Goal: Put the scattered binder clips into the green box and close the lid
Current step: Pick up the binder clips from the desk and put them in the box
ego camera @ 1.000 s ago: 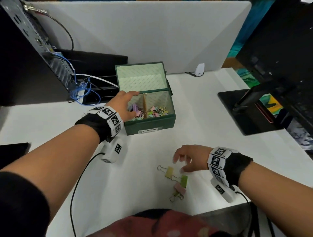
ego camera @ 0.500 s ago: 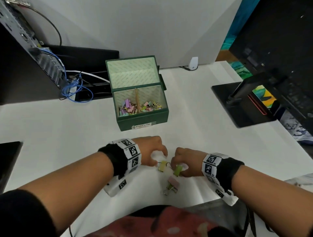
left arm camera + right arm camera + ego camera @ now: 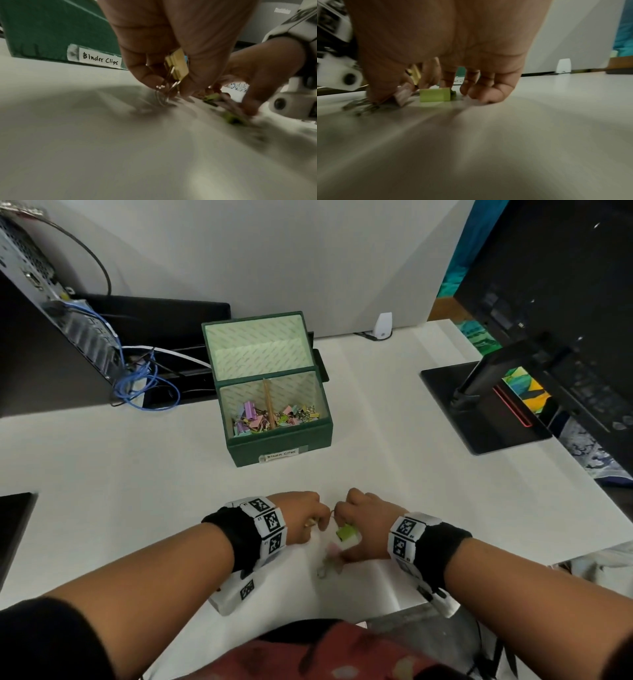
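Here, both hands work the last loose clips at the near edge of the white desk (image 3: 428, 440). The left hand (image 3: 301, 518) pinches a yellow clip (image 3: 176, 63) between thumb and fingers, wire handles dangling just above the surface, prob. so it lifts clean. The right hand (image 3: 363, 525) curls over a green clip (image 3: 435, 94) and a pink clip (image 3: 402, 94), fingertips down around them; whether it has a hold yet can't be told. The green box (image 3: 281, 446), lid (image 3: 257, 347) upright, stands well apart, farther back, w/ many clips inside.
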`<control>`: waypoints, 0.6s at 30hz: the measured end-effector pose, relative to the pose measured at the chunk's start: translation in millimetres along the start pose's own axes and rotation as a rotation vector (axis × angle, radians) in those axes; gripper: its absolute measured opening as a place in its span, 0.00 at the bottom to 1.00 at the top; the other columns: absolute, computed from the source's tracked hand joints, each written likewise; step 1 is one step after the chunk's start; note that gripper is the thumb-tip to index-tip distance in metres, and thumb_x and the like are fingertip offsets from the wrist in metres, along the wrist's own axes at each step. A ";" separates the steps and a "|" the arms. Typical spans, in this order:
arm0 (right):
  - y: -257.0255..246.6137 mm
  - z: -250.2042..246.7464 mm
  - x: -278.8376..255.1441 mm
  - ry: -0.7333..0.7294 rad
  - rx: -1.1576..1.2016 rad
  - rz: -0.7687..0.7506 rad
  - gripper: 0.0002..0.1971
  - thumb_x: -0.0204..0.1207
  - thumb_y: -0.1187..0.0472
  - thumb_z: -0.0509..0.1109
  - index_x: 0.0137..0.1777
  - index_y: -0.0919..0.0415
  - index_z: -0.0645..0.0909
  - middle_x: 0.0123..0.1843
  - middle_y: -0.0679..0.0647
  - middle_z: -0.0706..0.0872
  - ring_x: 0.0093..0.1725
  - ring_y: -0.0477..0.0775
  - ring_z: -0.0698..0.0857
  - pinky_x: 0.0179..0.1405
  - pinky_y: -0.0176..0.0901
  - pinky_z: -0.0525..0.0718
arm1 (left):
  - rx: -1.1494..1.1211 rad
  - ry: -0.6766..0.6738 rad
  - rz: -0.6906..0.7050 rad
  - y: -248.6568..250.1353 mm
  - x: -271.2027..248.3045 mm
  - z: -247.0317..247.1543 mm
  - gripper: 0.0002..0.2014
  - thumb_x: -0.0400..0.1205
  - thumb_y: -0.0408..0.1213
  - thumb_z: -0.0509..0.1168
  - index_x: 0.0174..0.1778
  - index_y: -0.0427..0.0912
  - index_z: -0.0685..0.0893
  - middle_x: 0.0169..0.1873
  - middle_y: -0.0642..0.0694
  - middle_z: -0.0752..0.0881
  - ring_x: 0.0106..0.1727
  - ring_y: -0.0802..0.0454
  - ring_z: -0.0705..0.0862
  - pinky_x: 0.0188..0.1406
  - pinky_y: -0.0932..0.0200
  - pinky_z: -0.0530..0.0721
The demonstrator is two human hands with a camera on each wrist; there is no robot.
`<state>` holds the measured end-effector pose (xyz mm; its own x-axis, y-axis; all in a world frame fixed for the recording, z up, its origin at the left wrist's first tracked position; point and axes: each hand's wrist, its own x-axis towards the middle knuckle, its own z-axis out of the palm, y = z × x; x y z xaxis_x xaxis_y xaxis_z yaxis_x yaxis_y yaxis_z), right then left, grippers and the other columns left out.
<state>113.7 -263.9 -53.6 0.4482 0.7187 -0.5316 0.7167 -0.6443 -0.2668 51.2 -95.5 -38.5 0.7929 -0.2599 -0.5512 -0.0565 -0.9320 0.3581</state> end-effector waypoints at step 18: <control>18.8 -24.7 22.7 0.069 0.207 0.133 0.19 0.69 0.54 0.75 0.58 0.58 0.77 0.57 0.55 0.73 0.48 0.54 0.76 0.52 0.43 0.77 | -0.420 0.347 -0.280 -19.5 9.7 -22.2 0.16 0.79 0.32 0.60 0.60 0.52 0.79 0.46 0.49 0.77 0.40 0.54 0.77 0.41 0.61 0.75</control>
<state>150.6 -253.2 -50.8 0.5714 0.6356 -0.5191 0.5274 -0.7691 -0.3611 73.4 -74.2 -34.1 0.8986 0.1440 -0.4145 0.3704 -0.7555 0.5404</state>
